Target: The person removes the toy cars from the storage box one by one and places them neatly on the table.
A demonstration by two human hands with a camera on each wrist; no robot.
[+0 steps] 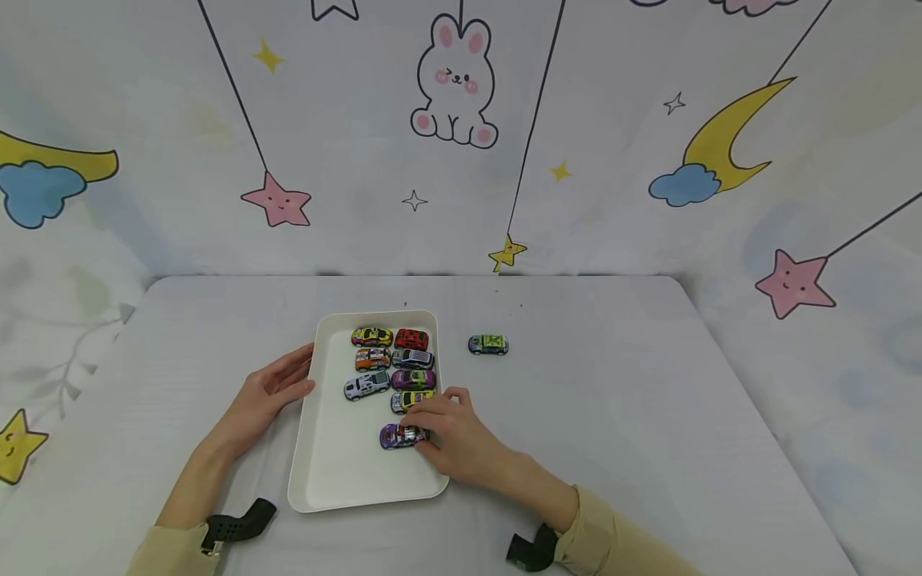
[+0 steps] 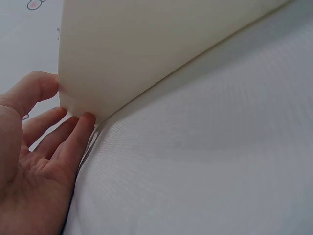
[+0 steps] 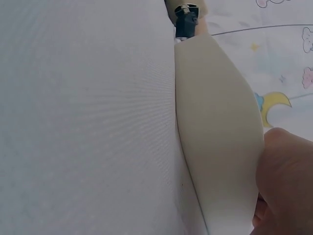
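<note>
A white tray (image 1: 338, 464) lies on the table with several small toy cars inside, most of them grouped in its upper right part. My left hand (image 1: 262, 398) touches the tray's left wall from outside; in the left wrist view its fingertips (image 2: 87, 117) and thumb meet the wall and rim. Reaching over the right rim, my right hand (image 1: 461, 440) pinches a purple toy car (image 1: 396, 436) near the tray's lower right. A yellow toy car (image 1: 407, 400) sits just above it, partly behind the fingers. In the right wrist view, the held car is hidden.
A green toy car (image 1: 488, 345) stands on the table (image 1: 612, 416) outside the tray, to its right. Inside are a white car (image 1: 366, 386), an orange car (image 1: 372, 359) and a red car (image 1: 412, 339), among others. A patterned cloth wall (image 1: 598, 120) rises behind the table.
</note>
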